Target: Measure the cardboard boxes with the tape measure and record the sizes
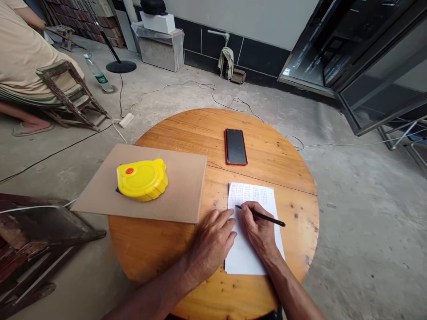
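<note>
A white sheet of paper (pixel 248 255) lies on the round wooden table (pixel 260 129), with rows of small handwriting across its upper part. Gripped in my right hand (pixel 260 229) is a black pen (pixel 271 218); its tip meets the paper at the left, just under the written rows. My left hand (pixel 215 242) rests flat with fingers apart, fingertips on the paper's left edge. Left of it, a yellow tape measure (pixel 143 180) with a red button sits on a brown cardboard sheet (pixel 182 186).
A phone in a red case (pixel 235 147) lies beyond the paper. A seated person (pixel 30 58), a wooden chair (pixel 71 95) and a plastic bottle (pixel 98 74) are at far left. Cables and a power strip (pixel 126 120) run over the floor. A glass door (pixel 383 75) stands at right.
</note>
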Demonstrator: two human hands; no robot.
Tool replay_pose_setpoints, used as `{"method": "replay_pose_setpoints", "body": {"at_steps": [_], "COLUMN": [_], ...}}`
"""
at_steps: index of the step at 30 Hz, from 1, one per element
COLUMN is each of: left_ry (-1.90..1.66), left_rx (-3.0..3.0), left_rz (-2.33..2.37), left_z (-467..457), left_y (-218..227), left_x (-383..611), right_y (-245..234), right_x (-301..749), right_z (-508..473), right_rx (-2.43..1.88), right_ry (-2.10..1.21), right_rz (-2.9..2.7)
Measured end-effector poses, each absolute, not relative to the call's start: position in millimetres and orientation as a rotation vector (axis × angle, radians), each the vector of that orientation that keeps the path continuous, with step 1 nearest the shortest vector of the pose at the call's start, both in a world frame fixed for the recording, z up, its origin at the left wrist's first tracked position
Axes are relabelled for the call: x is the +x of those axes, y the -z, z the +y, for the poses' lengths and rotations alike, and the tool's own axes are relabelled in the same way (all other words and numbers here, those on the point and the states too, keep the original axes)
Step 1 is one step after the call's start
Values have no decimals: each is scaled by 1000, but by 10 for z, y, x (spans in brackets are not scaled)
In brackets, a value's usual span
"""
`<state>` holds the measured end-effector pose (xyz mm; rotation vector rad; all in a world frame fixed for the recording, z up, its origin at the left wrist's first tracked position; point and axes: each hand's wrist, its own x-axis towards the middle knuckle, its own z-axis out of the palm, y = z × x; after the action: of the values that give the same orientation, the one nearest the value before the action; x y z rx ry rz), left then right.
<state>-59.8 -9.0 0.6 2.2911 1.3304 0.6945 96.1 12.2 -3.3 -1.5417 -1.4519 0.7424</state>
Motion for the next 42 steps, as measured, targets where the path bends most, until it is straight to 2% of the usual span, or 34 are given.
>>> {"method": "replay_pose_setpoints", "body": {"at_steps": [19,37,42], "left_ry": [-706,-711,-754], "left_rx": [2272,2284,2313], "left_rz": [1323,1310,1293], "left_z": [-84,-82,-84], "left_y": [-21,-28,-5], "left_x": [-597,-605,-614], "right_y": [22,-32,-239], "right_x": [962,1020,1159], "right_z": [122,175,126], "right_rx": [-1553,-1447,-1518], "right_ry": [-765,-823,-608], "right_rz": [-1455,-1098,-1500]}}
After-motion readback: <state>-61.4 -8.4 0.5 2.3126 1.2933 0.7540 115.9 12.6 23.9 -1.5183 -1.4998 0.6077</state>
